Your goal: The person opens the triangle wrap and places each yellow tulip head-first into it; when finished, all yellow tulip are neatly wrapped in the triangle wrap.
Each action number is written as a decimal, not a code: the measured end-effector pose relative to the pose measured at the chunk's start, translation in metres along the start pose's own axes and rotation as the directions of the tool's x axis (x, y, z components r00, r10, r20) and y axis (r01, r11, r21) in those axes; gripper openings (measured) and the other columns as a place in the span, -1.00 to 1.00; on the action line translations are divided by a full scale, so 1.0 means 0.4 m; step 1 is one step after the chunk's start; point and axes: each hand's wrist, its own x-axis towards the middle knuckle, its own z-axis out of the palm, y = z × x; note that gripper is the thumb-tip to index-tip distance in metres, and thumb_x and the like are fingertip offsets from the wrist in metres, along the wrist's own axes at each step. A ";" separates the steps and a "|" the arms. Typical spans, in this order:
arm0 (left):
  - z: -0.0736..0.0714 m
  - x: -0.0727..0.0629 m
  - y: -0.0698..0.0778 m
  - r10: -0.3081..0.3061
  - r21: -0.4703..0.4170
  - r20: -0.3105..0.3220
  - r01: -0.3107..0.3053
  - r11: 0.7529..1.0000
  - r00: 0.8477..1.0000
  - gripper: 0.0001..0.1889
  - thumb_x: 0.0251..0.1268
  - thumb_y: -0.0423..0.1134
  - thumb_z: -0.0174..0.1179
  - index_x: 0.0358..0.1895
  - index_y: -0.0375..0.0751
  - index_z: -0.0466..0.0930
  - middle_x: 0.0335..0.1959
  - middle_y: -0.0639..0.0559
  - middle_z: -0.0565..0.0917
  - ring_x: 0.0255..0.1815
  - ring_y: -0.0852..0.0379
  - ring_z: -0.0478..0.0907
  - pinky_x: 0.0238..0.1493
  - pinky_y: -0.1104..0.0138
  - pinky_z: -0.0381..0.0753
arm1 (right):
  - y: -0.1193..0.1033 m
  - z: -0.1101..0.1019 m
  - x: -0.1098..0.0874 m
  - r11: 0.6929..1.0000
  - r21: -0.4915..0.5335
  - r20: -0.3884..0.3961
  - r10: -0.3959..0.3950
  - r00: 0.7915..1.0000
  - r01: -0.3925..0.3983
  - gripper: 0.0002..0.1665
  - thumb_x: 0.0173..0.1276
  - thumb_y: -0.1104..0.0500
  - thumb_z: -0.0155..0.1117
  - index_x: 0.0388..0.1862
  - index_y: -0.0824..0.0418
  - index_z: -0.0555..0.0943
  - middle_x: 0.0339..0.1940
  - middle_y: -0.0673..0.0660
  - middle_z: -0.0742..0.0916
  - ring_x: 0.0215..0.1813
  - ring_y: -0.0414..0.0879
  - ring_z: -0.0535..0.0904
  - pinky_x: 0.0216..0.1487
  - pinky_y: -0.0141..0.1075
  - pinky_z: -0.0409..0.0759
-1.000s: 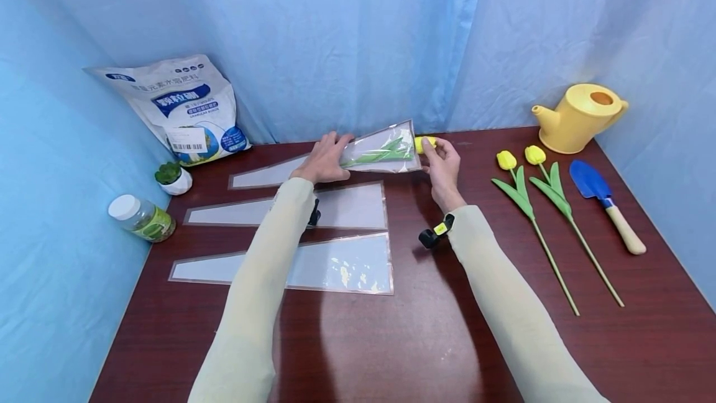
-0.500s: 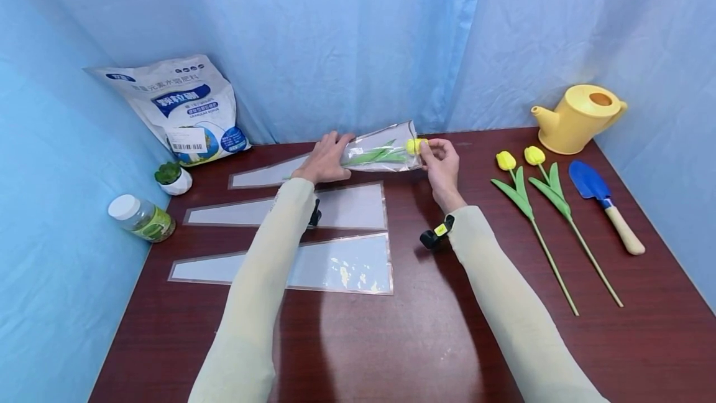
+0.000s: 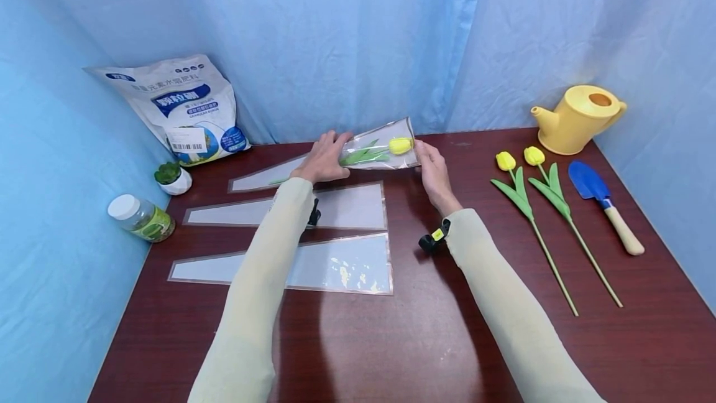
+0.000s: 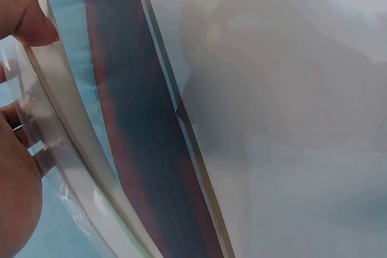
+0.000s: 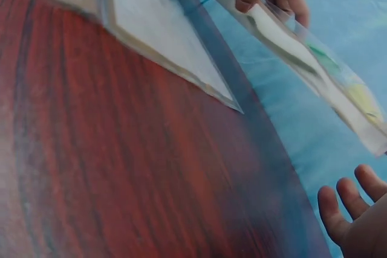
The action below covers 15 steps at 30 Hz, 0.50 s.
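In the head view a clear, tapered flower sleeve (image 3: 363, 135) is raised off the table at the back. Inside it lies a yellow tulip (image 3: 400, 145), its bloom near the wide end and its stem toward the narrow end. My left hand (image 3: 324, 158) grips the sleeve about its middle; the left wrist view has the thumb (image 4: 30, 19) on one side and fingers behind the film. By the wide mouth is my right hand (image 3: 434, 174), holding nothing. Its fingers (image 5: 349, 196) are loosely bent in the right wrist view, just apart from the sleeve.
Two flat sleeves (image 3: 352, 207) (image 3: 341, 263) lie in front of the left hand. To the right are two tulips (image 3: 523, 194) (image 3: 554, 188), a blue trowel (image 3: 590, 180) and a yellow watering can (image 3: 576, 118). A fertilizer bag (image 3: 184, 111), small succulent (image 3: 174, 178) and jar (image 3: 142, 217) stand left.
The tulip has slid left, its bloom passing from outside the mouth to inside the sleeve. My right hand has let go of the bloom. My left hand has stayed in place.
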 end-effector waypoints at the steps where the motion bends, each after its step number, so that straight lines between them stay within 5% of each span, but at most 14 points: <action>1: 0.000 0.001 0.000 -0.002 0.001 -0.001 0.002 1.000 1.000 -0.09 0.10 -0.14 0.28 0.57 -0.03 0.07 0.26 -0.19 0.34 0.20 -0.10 0.26 0.29 0.04 0.33 | 0.001 0.000 -0.001 1.000 -0.018 0.013 0.000 1.000 0.001 -0.36 0.62 -0.14 -0.13 0.48 0.19 0.39 0.51 0.20 0.42 0.43 -0.03 0.35 0.45 -0.04 0.37; 15: -0.001 0.005 0.007 0.009 0.014 -0.007 -0.009 1.000 1.000 -0.12 0.13 -0.15 0.26 0.56 -0.04 0.10 0.23 -0.20 0.35 0.17 -0.11 0.26 0.27 0.04 0.32 | -0.007 0.013 0.012 0.991 0.087 0.179 0.081 0.981 -0.097 -0.23 0.62 -0.26 -0.25 0.41 0.30 0.45 0.55 0.16 0.39 0.53 0.01 0.23 0.40 0.16 0.43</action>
